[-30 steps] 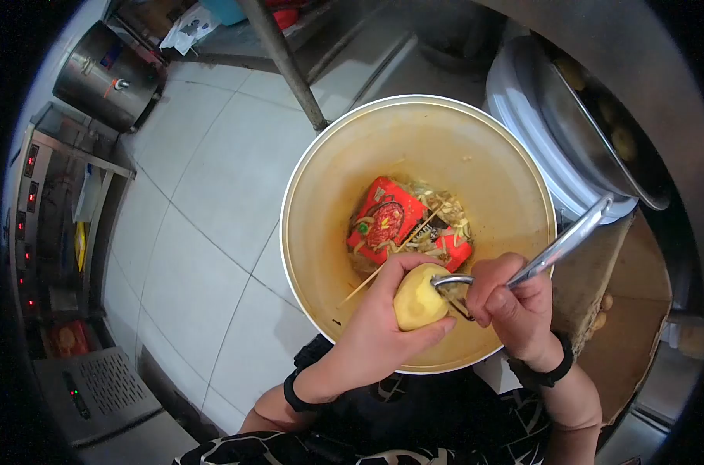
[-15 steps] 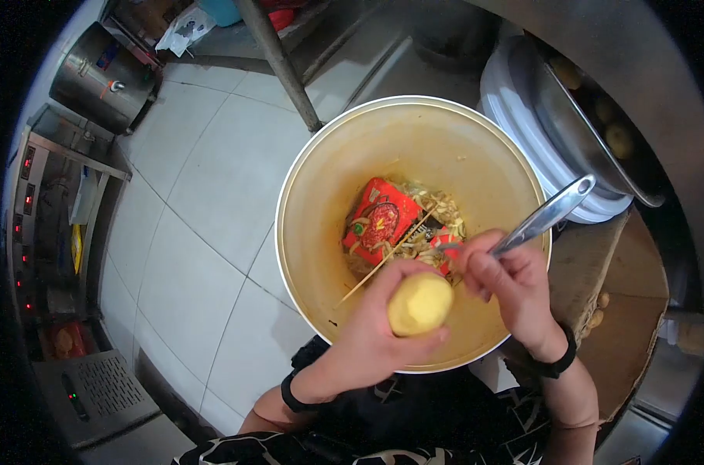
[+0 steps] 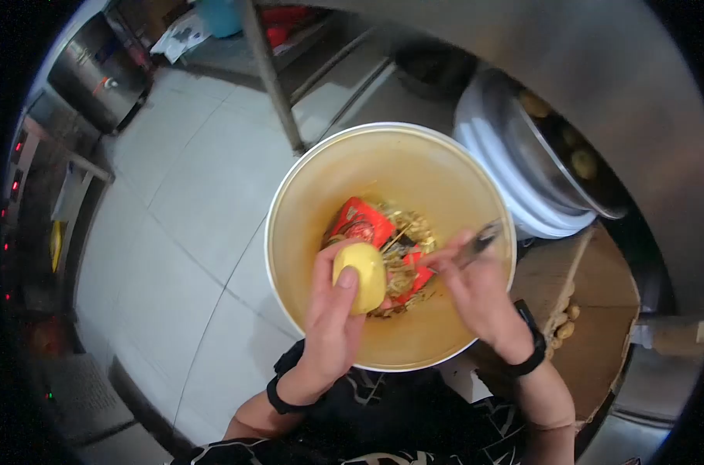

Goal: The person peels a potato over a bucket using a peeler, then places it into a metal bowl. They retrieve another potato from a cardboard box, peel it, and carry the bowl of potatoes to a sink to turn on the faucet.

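A peeled yellow potato [image 3: 360, 277] is held in my left hand [image 3: 330, 322], the thumb lying across its face. To its right my right hand [image 3: 480, 298] grips a metal peeler [image 3: 477, 245], its handle pointing up and right; its working end is blurred by the fingers. Both hands are over a large round bin [image 3: 398, 353] with a pale rim. Inside it lie a red packet [image 3: 365, 222] and brownish-yellow peelings [image 3: 408, 226]. Potato and peeler are apart.
On the right stands a cardboard box [image 3: 600, 341] with several small potatoes [image 3: 567, 324]. Stacked white basins [image 3: 491, 170] and a metal bowl [image 3: 550, 167] holding potatoes are at the upper right. A metal table leg [image 3: 273, 85] rises behind the bin.
The view has shifted. My left hand has turned the potato more upright and moved it left, farther from the peeler. The peeler in my right hand has also changed its angle.
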Available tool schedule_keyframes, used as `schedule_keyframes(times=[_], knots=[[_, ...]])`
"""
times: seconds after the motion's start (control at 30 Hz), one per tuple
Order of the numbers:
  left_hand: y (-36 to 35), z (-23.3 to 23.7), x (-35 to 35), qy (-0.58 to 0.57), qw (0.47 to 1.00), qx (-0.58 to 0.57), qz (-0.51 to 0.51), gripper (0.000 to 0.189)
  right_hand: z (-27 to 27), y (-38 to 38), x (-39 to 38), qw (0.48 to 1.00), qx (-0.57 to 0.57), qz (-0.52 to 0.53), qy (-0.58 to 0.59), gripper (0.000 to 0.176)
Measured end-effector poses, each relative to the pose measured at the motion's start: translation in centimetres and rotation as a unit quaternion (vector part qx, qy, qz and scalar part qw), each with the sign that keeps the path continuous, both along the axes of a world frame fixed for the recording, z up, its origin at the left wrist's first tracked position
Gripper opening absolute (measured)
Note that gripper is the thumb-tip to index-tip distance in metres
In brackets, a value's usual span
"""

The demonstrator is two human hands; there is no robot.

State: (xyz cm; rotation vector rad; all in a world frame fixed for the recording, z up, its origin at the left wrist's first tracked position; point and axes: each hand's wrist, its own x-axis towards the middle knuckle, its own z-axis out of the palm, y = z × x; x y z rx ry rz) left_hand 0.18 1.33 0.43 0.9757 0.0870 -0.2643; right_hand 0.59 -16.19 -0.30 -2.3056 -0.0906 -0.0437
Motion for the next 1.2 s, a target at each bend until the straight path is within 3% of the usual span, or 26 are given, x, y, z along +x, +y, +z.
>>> schedule_keyframes(times=[0.03,0.1,0.13,0.2,0.27,0.3,0.33,0.4,0.5,0.53,0.57,0.6,0.63,0.67,0.77,0.83,0.9,0.93,0.97,1.07,1.1,1.17,1.2], knots=[[-0.1,0.0,-0.1,-0.001,1.0,0.005,0.009,0.039,0.7,0.1,-0.1,1.0,-0.015,-0.013,-0.01,0.019],[-0.2,-0.2,-0.1,-0.021,1.0,0.004,0.015,0.04,2.3,0.3,-0.1,0.993,-0.027,0.104,-0.043,0.021],[-0.1,-0.2,-0.3,-0.035,0.999,0.005,-0.009,0.043,2.8,0.4,-0.5,0.994,-0.044,0.089,-0.047,0.021],[-0.1,-0.3,-0.3,-0.059,0.998,-0.004,-0.038,0.046,3.9,1.1,-0.8,0.982,0.137,0.132,0.004,0.04],[-0.1,-0.8,-0.3,-0.207,0.97,0.116,-0.058,0.065,4.8,2.7,-1.3,0.984,0.114,0.139,0.015,0.046],[-0.2,-0.8,-0.4,-0.212,0.969,0.11,-0.06,0.065,5.0,3.3,-1.4,0.983,0.098,0.153,0.033,0.054],[-0.2,-0.7,-0.6,-0.23,0.964,0.105,-0.085,0.077,5.2,3.4,-1.5,0.985,0.064,0.149,0.055,0.063],[-0.3,0.2,-0.4,-0.244,0.954,0.109,-0.135,0.102,5.1,3.7,-2.0,0.987,0.087,0.136,0.028,0.065],[-0.6,0.4,-0.8,-0.32,0.927,0.123,-0.151,0.105,5.0,3.3,-2.7,0.979,0.163,0.125,0.015,0.067],[-1.0,0.8,-0.9,-0.354,0.922,0.08,-0.135,0.093,5.6,2.9,-3.0,0.981,0.157,0.115,-0.007,0.066],[-0.9,1.2,-0.8,-0.359,0.92,0.075,-0.134,0.093,6.4,2.2,-3.3,0.982,0.151,0.106,-0.029,0.065],[-0.5,1.5,-1.0,-0.299,0.93,0.13,-0.168,0.081,8.4,1.0,-3.2,0.992,0.075,0.078,-0.058,0.065],[-0.1,1.5,-1.1,-0.235,0.933,0.186,-0.2,0.07,9.1,-1.0,-2.9,0.978,0.005,0.076,-0.193,0.064],[0.2,0.0,-1.0,-0.271,0.916,0.248,-0.161,0.052,10.2,-2.2,-2.5,0.96,-0.106,0.002,-0.26,0.062],[-0.4,0.4,-1.3,-0.244,0.917,0.294,-0.117,0.044,11.8,-6.6,-0.7,0.902,-0.223,-0.087,-0.359,0.055],[-0.9,0.5,-1.6,-0.228,0.926,0.28,-0.112,0.041,11.4,-8.8,0.0,0.899,-0.233,-0.118,-0.351,0.054],[-1.4,0.4,-1.6,-0.214,0.933,0.269,-0.107,0.039,10.7,-10.3,0.4,0.886,-0.331,-0.16,-0.283,0.058],[-1.6,0.4,-1.6,-0.214,0.931,0.275,-0.104,0.038,10.4,-10.7,0.3,0.895,-0.334,-0.17,-0.243,0.05],[-1.6,0.3,-1.6,-0.213,0.929,0.284,-0.102,0.037,10.4,-11.0,0.1,0.896,-0.33,-0.173,-0.242,0.05],[-1.2,-0.2,-1.5,-0.216,0.913,0.325,-0.12,0.036,10.3,-13.0,-1.7,0.916,-0.218,-0.103,-0.319,0.028],[-1.4,-0.2,-1.6,-0.203,0.909,0.33,-0.154,0.036,10.6,-13.9,-2.9,0.936,-0.2,-0.072,-0.281,0.02],[-2.1,0.2,-2.0,-0.188,0.918,0.338,-0.087,0.034,9.8,-16.9,-6.2,0.949,-0.259,-0.037,-0.175,0.016],[-2.3,0.0,-2.2,-0.183,0.917,0.332,-0.122,0.034,9.3,-18.6,-8.0,0.955,-0.279,-0.027,-0.101,0.013]])
